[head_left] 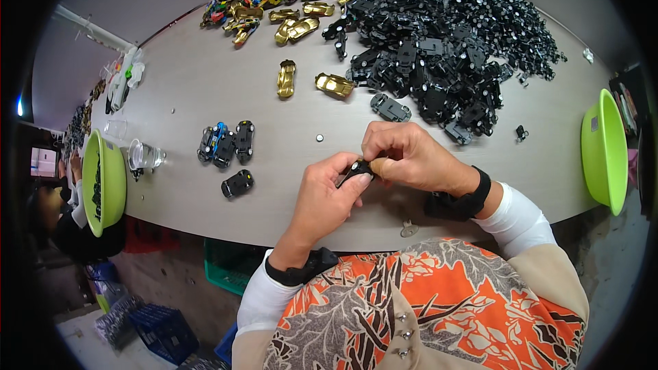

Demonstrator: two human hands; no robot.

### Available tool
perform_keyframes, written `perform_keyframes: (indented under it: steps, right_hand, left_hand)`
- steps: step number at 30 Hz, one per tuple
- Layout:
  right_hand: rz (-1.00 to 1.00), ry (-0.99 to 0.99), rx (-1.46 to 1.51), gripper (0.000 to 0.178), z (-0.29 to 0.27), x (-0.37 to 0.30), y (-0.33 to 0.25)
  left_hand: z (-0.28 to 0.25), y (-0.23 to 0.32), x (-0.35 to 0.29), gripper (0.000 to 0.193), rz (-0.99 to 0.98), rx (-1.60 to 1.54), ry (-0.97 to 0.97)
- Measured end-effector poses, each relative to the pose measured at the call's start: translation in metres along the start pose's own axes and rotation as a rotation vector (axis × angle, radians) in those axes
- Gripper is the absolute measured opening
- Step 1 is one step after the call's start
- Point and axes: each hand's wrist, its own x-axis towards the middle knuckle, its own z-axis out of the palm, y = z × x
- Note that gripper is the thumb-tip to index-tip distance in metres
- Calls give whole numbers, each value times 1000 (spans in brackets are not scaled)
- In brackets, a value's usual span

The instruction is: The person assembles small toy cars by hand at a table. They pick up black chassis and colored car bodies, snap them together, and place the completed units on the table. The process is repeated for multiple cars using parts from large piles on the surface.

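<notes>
In front of my chest, both hands meet over a small black toy car chassis [358, 166] with a pale wheel showing. My left hand [321, 192] is closed round it, its thumb pressed on the near side. My right hand [411, 157] is pinched at the chassis's far right end; what lies between those fingertips is hidden. Just beyond my hands lies a grey chassis [391, 107]. A loose small wheel [319, 138] rests on the table left of it. Several assembled dark toy cars [226, 144] stand in a group to the left, with another black car [238, 183] nearer.
A large heap of black chassis [439, 62] and wheels covers the far right. Gold car bodies [298, 29] lie at the back. Green basins [606, 151] flank the table [274, 130]. A clear plastic cup [142, 155] stands left, and a metal piece [409, 229] near the front edge.
</notes>
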Motion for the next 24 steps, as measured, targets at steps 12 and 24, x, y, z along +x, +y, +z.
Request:
perform_keyframes:
  steps: [12,24]
  right_hand:
    - [-103,347,-1096,7,-41,3,-10]
    - [-111,293,-1012,8,-48,3,-8]
  left_hand:
    - [-126,22,32,44,111,1184,726]
    - [-47,16,116,29,501,1398,113]
